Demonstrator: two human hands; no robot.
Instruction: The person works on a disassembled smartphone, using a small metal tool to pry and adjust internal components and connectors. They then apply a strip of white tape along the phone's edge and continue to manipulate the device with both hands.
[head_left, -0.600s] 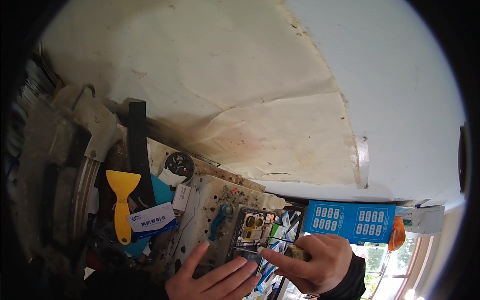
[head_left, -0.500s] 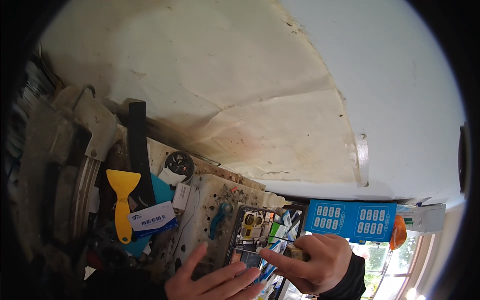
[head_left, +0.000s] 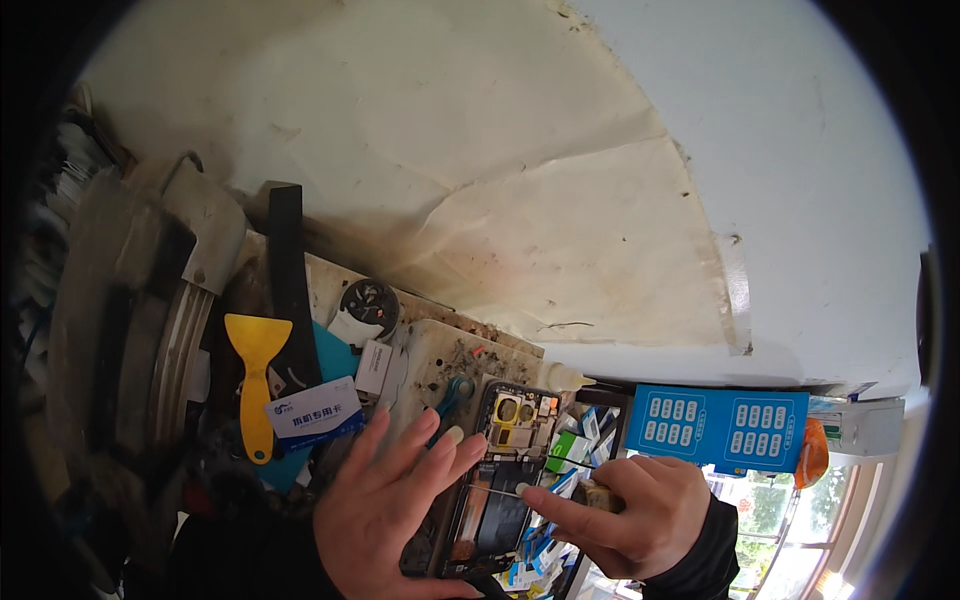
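Here the person has an opened phone [head_left: 500, 480] lying back-off on a grubby work pad [head_left: 440, 365], its camera block and dark inner parts showing. The left hand [head_left: 385, 510] lies flat beside and partly over the phone's left edge, fingers spread and straight, gripping nothing, only steadying. The right hand [head_left: 625, 510] is closed round a slim tool [head_left: 570, 488], forefinger stretched along it, and the thin tip reaches in over the middle of the phone; whether it touches a part I cannot tell. It looks like the stage of working on the insides, picking at a small piece. The next move seems to call for a light, steady tip and a still phone. A yellow scraper [head_left: 255, 375] lies well off to the left, a blue card [head_left: 720, 425] to the right.
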